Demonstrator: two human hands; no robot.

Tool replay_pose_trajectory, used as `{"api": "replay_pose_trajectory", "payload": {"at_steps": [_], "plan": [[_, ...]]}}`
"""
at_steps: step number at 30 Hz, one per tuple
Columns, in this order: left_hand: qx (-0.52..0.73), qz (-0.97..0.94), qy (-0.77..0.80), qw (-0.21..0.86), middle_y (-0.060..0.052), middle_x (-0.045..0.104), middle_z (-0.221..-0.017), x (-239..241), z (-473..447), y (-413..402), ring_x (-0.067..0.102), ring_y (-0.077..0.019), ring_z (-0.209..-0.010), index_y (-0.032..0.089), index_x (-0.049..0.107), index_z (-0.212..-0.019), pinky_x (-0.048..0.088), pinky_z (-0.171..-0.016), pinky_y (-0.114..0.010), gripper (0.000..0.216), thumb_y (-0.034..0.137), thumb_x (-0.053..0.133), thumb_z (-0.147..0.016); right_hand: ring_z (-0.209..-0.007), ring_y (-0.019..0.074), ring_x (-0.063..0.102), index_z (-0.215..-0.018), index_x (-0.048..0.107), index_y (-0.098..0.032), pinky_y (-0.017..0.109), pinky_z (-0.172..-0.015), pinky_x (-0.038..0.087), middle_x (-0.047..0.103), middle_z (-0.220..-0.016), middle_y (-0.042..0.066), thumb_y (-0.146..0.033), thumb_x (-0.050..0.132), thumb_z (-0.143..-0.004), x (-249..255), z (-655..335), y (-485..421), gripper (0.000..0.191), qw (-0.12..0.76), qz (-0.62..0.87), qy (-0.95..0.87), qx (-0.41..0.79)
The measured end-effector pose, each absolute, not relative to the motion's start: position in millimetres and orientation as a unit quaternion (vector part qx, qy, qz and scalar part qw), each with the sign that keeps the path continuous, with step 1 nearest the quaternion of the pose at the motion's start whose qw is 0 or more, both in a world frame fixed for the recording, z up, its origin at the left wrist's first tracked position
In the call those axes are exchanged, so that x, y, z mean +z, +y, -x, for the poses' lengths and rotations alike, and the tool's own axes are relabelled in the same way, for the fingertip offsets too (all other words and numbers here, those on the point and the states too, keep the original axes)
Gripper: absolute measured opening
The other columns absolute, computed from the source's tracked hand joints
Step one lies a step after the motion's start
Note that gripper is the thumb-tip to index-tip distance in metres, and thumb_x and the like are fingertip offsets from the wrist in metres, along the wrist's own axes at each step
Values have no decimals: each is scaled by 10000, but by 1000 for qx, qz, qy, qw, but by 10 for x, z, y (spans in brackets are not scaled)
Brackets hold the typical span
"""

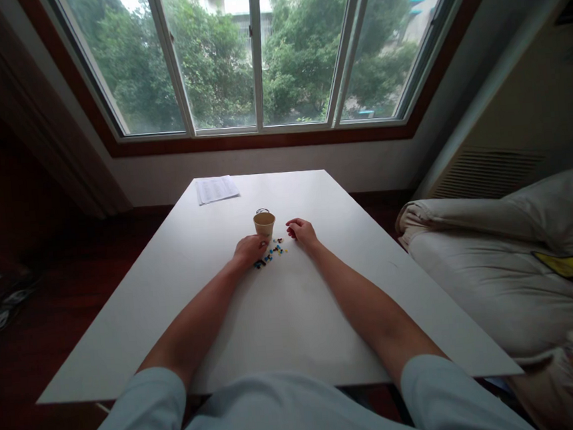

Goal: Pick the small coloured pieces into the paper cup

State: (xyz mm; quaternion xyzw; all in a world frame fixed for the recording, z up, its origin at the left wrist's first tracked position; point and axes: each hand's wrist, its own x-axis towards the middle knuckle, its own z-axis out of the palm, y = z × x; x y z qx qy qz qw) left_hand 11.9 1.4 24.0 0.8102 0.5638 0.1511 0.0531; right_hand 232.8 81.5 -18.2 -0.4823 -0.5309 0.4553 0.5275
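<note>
A brown paper cup (265, 226) stands upright near the middle of the white table. My left hand (251, 249) rests low beside it, its fingertips curled close to the cup's base. Whether they touch the cup or pinch a small piece is too small to tell. Several tiny coloured pieces (277, 249), blue, yellow, dark and reddish, lie scattered on the tabletop between my hands. To the right of the cup and apart from it, my right hand (301, 231) lies on its side. Its fingers are loosely bent and somewhat apart, with nothing visible in them.
Printed papers (217, 189) lie at the table's far left corner. A thin dark looped item (263, 211) shows behind the cup. The white table (337, 331) faces a wide window. On the right stands a beige sofa (452, 274) with a yellow-and-black item on it.
</note>
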Motion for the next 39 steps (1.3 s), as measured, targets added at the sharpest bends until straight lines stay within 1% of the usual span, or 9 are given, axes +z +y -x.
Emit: {"api": "replay_pose_trajectory", "payload": {"at_steps": [5, 10, 14, 21, 28, 33, 36, 39], "plan": [[149, -818, 553, 49, -16, 709, -1189, 222, -136, 6, 662, -221, -1020, 329, 726, -1119, 485, -865, -295, 299, 345, 506, -918, -559, 115, 557, -829, 676, -162, 216, -498, 415, 659, -672, 31, -315, 615, -703, -152, -2320, 787, 208, 531, 482, -523, 461], [142, -816, 558, 49, -10, 714, -1180, 226, -137, 5, 660, -212, -1015, 330, 731, -1109, 486, -868, -284, 291, 342, 517, -912, -556, 112, 556, -828, 677, -161, 219, -506, 420, 660, -674, 30, -315, 601, -702, -139, -2321, 769, 213, 528, 486, -526, 457], [162, -811, 559, 63, -17, 714, -1177, 244, -125, 8, 656, -213, -1025, 310, 740, -1089, 484, -883, -287, 282, 329, 521, -913, -558, 112, 558, -834, 677, -162, 213, -499, 416, 660, -676, 29, -303, 589, -702, -146, -2329, 775, 212, 528, 483, -527, 458], [181, -807, 557, 78, -28, 712, -1192, 240, -118, 8, 659, -216, -1038, 305, 738, -1113, 492, -894, -290, 294, 318, 514, -923, -556, 108, 556, -827, 672, -162, 211, -503, 419, 659, -675, 28, -289, 592, -707, -136, -2321, 762, 192, 528, 480, -526, 462], [177, -816, 543, 93, -10, 718, -1175, 248, -108, 28, 663, -209, -1036, 312, 767, -1045, 492, -915, -287, 273, 289, 535, -903, -543, 108, 550, -824, 670, -162, 216, -497, 413, 651, -667, 23, -290, 580, -711, -177, -2317, 802, 193, 533, 472, -528, 463], [197, -820, 525, 112, 5, 730, -1136, 251, -12, 78, 659, -188, -1011, 291, 779, -1016, 495, -921, -271, 296, 240, 517, -887, -537, 105, 548, -818, 667, -161, 214, -492, 411, 653, -664, 22, -290, 583, -714, -166, -2322, 787, 186, 533, 473, -528, 461], [223, -818, 520, 102, -5, 722, -1148, 243, 20, 105, 650, -187, -1005, 280, 774, -1040, 494, -930, -282, 305, 235, 509, -895, -541, 105, 547, -814, 666, -162, 211, -488, 407, 653, -662, 22, -282, 585, -715, -154, -2324, 772, 175, 531, 477, -524, 464], [235, -827, 504, 77, -37, 716, -1143, 241, 8, 117, 623, -206, -1029, 264, 772, -1058, 489, -949, -313, 291, 250, 531, -897, -545, 106, 548, -812, 667, -164, 212, -488, 407, 656, -665, 23, -275, 586, -716, -148, -2324, 769, 168, 530, 478, -526, 463]]}}
